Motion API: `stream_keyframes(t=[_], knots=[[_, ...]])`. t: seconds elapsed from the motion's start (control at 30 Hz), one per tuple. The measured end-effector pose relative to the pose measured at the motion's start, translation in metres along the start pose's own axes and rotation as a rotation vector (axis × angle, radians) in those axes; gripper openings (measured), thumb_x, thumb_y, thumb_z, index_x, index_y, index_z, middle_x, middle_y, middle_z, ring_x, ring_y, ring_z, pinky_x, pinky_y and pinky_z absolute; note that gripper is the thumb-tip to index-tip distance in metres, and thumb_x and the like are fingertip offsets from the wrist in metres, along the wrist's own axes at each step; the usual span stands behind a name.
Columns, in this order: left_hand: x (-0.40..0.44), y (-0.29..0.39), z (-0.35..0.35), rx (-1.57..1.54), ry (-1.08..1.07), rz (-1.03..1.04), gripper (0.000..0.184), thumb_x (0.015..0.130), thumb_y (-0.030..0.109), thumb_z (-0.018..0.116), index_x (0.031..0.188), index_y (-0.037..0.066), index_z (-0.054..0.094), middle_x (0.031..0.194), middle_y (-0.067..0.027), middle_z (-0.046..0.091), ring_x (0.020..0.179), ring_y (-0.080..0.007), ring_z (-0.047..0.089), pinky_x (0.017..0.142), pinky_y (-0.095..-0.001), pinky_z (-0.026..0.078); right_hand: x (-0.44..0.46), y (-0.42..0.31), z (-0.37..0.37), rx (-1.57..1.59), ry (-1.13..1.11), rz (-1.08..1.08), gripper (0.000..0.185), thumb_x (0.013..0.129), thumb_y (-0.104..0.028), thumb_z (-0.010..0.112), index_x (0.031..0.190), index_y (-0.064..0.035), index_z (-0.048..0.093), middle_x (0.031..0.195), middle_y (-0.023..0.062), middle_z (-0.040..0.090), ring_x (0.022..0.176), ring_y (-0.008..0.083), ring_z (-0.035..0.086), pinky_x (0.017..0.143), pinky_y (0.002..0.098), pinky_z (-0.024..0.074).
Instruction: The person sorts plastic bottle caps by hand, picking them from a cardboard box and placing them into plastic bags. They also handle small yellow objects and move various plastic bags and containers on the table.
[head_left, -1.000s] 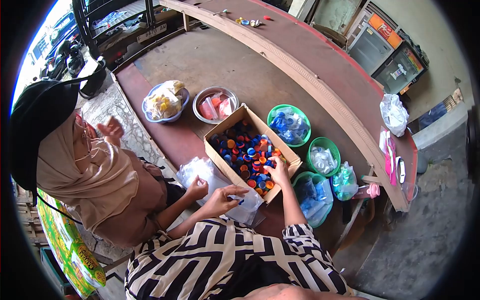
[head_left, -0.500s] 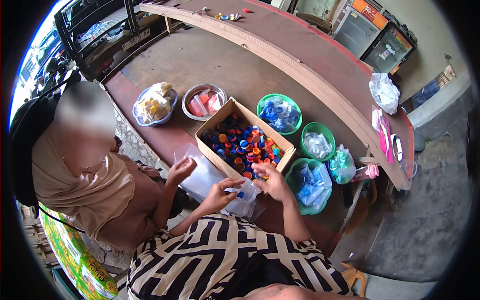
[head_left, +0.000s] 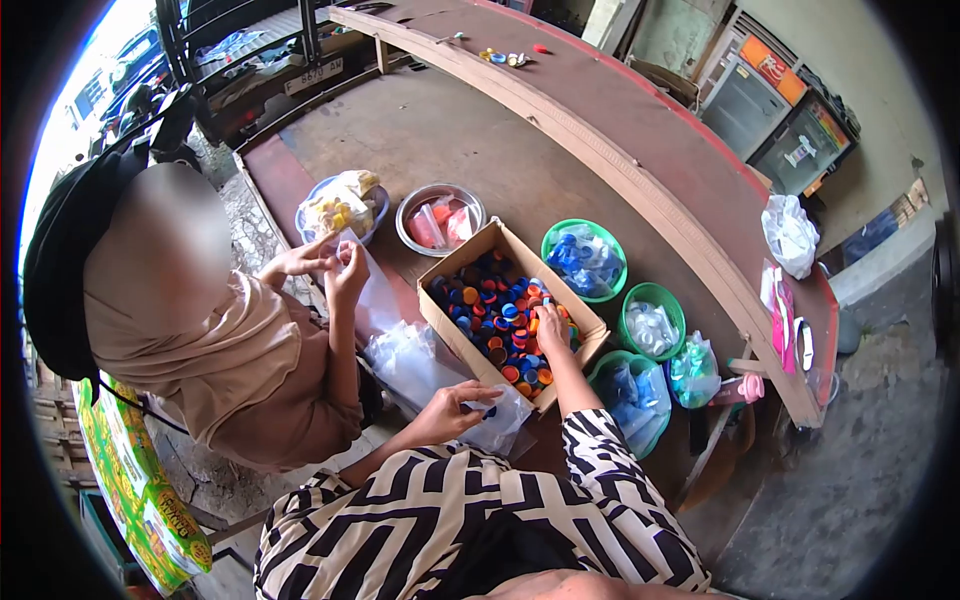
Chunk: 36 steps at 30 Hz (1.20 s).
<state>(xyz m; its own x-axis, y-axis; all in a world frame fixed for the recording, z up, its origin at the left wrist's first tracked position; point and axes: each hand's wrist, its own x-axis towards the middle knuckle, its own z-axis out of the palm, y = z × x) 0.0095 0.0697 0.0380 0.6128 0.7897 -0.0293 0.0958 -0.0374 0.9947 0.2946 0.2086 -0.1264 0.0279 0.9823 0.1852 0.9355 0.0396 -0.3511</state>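
Far left, at eight o'clock from the cardboard box (head_left: pixel 465 255), lie green-and-yellow packets (head_left: pixel 135 475). Just right of them, toward nine o'clock, is a co-worker (head_left: pixel 215 365) in a dark cap and beige scarf, whose two hands (head_left: pixel 345 277) hold up a thin plastic bag (head_left: pixel 378 300). At ten o'clock a bluish basin (head_left: pixel 383 210) holds yellow caps and pale plastic. At eight o'clock a loose pile of clear bags (head_left: pixel 405 352) lies against the box. At eleven o'clock a steel bowl (head_left: pixel 403 230) holds bags of red pieces. At seven o'clock is the wearer's left hand (head_left: pixel 448 412), its grip narrow, thumb and fingers bent on the edge of a clear pouch (head_left: pixel 508 418), with a dark blue cap by the fingertips. The box stands on the brown desk (head_left: pixel 430 130), full of mixed caps (head_left: pixel 490 315) in blue, red, orange and black. The wearer's right hand (head_left: pixel 553 332) reaches in at the box's three o'clock side, fingertips among the caps; whether its grip has closed on one I cannot tell. A green basin (head_left: pixel 622 282) with bagged blue caps sits at two o'clock, a scalloped green tub (head_left: pixel 657 432) with blue bags at four, and a green basket (head_left: pixel 681 335) of whitish caps at three. Beyond, just past three o'clock, rests a bag of green caps (head_left: pixel 693 370); farther out, before three, a white bag (head_left: pixel 790 237).
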Motion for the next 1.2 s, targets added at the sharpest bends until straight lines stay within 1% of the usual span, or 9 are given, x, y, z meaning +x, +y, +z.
stream_keyframes(t=[0.33, 0.47, 0.57, 0.63, 0.73, 0.8, 0.87, 1.0, 1.2], knots=[[0.015, -0.002, -0.003, -0.015, -0.008, -0.051, 0.045, 0.076, -0.003, 0.057, 0.12, 0.007, 0.063, 0.111, -0.0113, 0.061, 0.104, -0.0216, 0.06, 0.091, -0.031, 0.047, -0.014, -0.001, -0.034, -0.002, -0.069, 0.073, 0.034, 0.069, -0.013, 0.073, 0.099, -0.0074, 0.057, 0.1, 0.0151, 0.054, 0.104, 0.0333, 0.053, 0.088, 0.0412, 0.0447], [0.023, -0.004, -0.005, -0.043, 0.017, -0.034, 0.046, 0.077, -0.004, 0.054, 0.121, 0.007, 0.062, 0.114, -0.0107, 0.06, 0.102, -0.0187, 0.06, 0.084, -0.0308, 0.05, -0.032, -0.007, -0.054, 0.213, 0.088, 0.053, 0.035, 0.073, -0.016, 0.073, 0.1, -0.004, 0.055, 0.096, 0.0141, 0.06, 0.092, 0.0304, 0.06, 0.082, 0.0393, 0.0479], [0.026, -0.014, -0.006, -0.07, 0.041, -0.017, 0.047, 0.076, -0.005, 0.054, 0.121, 0.006, 0.062, 0.116, -0.0102, 0.059, 0.103, -0.0183, 0.06, 0.086, -0.0307, 0.051, -0.045, -0.022, -0.079, 0.497, 0.035, 0.118, 0.034, 0.076, -0.013, 0.071, 0.102, -0.0018, 0.054, 0.101, 0.0162, 0.06, 0.096, 0.0319, 0.06, 0.083, 0.0395, 0.0477], [0.026, -0.02, -0.009, -0.065, 0.056, -0.027, 0.048, 0.074, -0.006, 0.054, 0.12, 0.005, 0.062, 0.117, -0.0104, 0.059, 0.104, -0.0185, 0.06, 0.09, -0.0313, 0.05, -0.064, -0.065, -0.128, 0.787, -0.021, 0.106, 0.035, 0.077, -0.011, 0.07, 0.107, -0.0022, 0.054, 0.103, 0.0132, 0.061, 0.096, 0.0236, 0.061, 0.082, 0.0342, 0.0487], [0.026, -0.016, -0.012, -0.041, 0.093, -0.051, 0.049, 0.073, -0.006, 0.055, 0.12, 0.004, 0.062, 0.117, -0.0105, 0.059, 0.106, -0.0193, 0.059, 0.09, -0.0317, 0.05, -0.092, -0.102, -0.157, 0.924, -0.001, -0.082, 0.035, 0.077, -0.01, 0.071, 0.109, -0.0038, 0.057, 0.104, 0.0109, 0.061, 0.095, 0.0192, 0.061, 0.082, 0.0318, 0.0491], [0.026, -0.02, -0.013, -0.057, 0.094, -0.064, 0.048, 0.073, -0.006, 0.055, 0.12, 0.004, 0.062, 0.117, -0.0101, 0.059, 0.107, -0.0194, 0.058, 0.09, -0.0313, 0.049, -0.098, -0.119, -0.178, 0.617, -0.081, -0.338, 0.039, 0.076, -0.013, 0.074, 0.11, -0.0044, 0.059, 0.106, 0.0094, 0.06, 0.095, 0.0209, 0.061, 0.084, 0.033, 0.0491], [0.027, -0.021, -0.016, -0.012, 0.104, -0.072, 0.046, 0.074, -0.006, 0.054, 0.119, 0.003, 0.063, 0.117, -0.0095, 0.059, 0.107, -0.0191, 0.057, 0.09, -0.0303, 0.048, -0.098, -0.121, -0.168, 0.69, -0.09, -0.315, 0.041, 0.075, -0.014, 0.076, 0.111, -0.0052, 0.059, 0.109, 0.0084, 0.06, 0.094, 0.0213, 0.061, 0.084, 0.0335, 0.0499], [0.023, -0.028, -0.016, 0.042, 0.125, 0.034, 0.047, 0.073, -0.005, 0.052, 0.117, 0.005, 0.064, 0.117, -0.0104, 0.061, 0.104, -0.0202, 0.06, 0.085, -0.0304, 0.05, -0.071, -0.076, -0.106, 0.832, -0.058, 0.09, 0.022, 0.088, -0.009, 0.064, 0.108, -0.0025, 0.061, 0.105, 0.0083, 0.058, 0.092, 0.0163, 0.062, 0.081, 0.0292, 0.0508], [0.014, -0.023, -0.014, -0.008, 0.114, -0.004, 0.047, 0.075, -0.008, 0.052, 0.118, 0.005, 0.064, 0.119, -0.0097, 0.06, 0.104, -0.0178, 0.059, 0.082, -0.0268, 0.051, -0.017, -0.044, -0.039, 0.49, -0.069, 0.044, 0.02, 0.083, -0.001, 0.061, 0.102, -0.0024, 0.061, 0.105, 0.0125, 0.057, 0.089, 0.0249, 0.062, 0.082, 0.0356, 0.0507]])
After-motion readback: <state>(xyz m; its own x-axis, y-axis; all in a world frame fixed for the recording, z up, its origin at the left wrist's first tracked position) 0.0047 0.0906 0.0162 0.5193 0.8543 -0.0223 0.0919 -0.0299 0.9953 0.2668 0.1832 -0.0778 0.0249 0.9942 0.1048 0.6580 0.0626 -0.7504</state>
